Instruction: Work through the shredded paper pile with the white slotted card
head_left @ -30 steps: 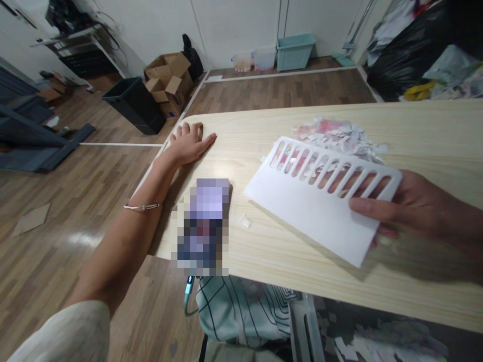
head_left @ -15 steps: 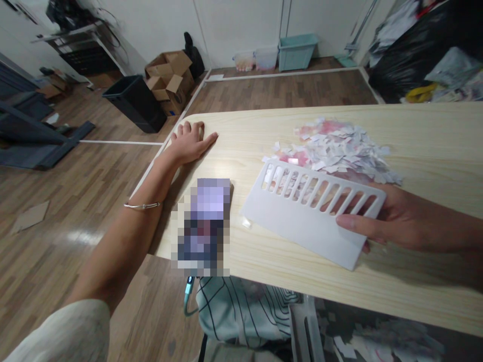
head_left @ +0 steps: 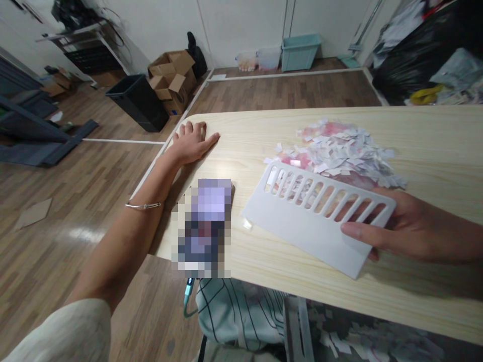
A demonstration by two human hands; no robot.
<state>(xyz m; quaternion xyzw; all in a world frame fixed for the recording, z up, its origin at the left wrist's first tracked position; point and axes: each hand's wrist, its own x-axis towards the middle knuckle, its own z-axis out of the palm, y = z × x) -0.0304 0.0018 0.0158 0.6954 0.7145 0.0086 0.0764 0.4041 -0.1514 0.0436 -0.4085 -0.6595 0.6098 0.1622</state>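
My right hand (head_left: 407, 226) grips the right end of a white slotted plastic scraper (head_left: 302, 226), thumb on its front face and the other fingers behind. The scraper is tilted over the light wooden table (head_left: 256, 133), its row of slots along the upper side. Just beyond it lies a heap of small white and pinkish paper scraps (head_left: 347, 151), partly seen through the slots. Flat on the table's left edge rests my left hand (head_left: 192, 143), fingers spread and holding nothing. A blurred-out phone-like device (head_left: 206, 226) lies between the hands, nearer the left arm.
A cable (head_left: 187, 296) runs down from the device over the table's front edge. Below that edge is an open drawer (head_left: 298, 327) with more paper scraps. A black bin (head_left: 139, 103), cardboard boxes (head_left: 175, 80) and a teal tub (head_left: 300, 53) stand on the floor beyond.
My right hand and the scraper have shifted slightly right and toward me. My left hand stays on the table edge. The camera view has moved a little.
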